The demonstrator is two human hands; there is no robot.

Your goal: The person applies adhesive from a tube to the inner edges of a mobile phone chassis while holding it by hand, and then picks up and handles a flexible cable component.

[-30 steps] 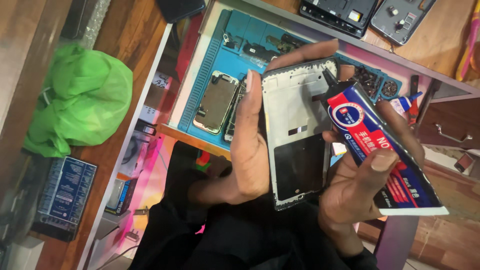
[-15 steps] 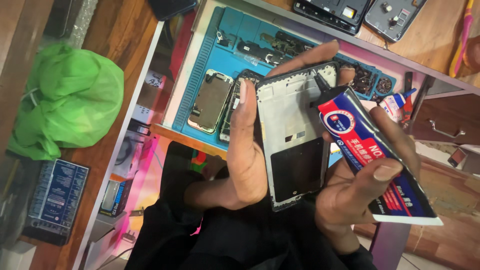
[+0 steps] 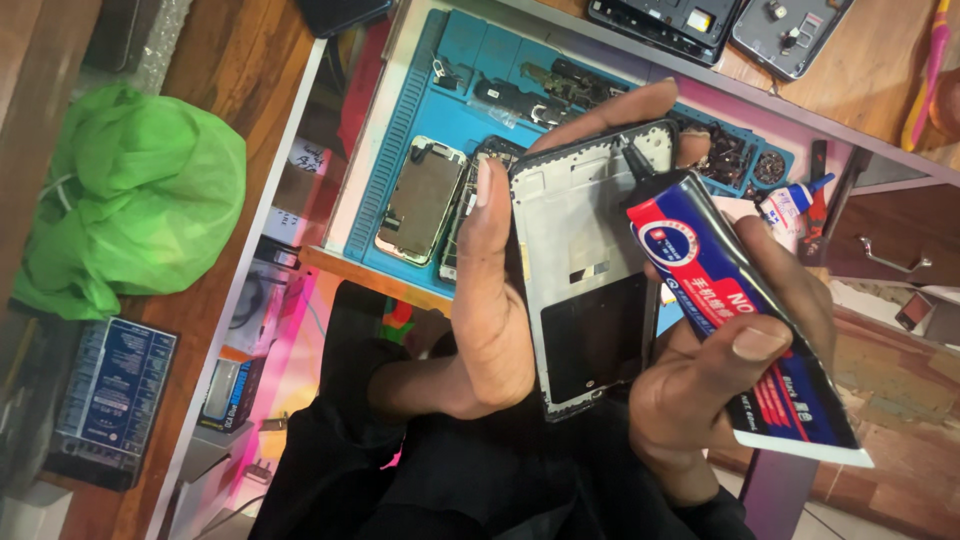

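Over a wooden bench with a blue mat [image 3: 455, 120], the left hand [image 3: 495, 300] cradles a grey phone frame [image 3: 590, 270]. The right hand [image 3: 715, 385] squeezes a red-and-blue glue tube [image 3: 735, 310], its black nozzle touching the frame's top edge.

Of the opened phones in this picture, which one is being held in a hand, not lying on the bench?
The phone frame, gripped upright in the left hand. The phone parts on the blue mat and two at the top edge lie flat, untouched.
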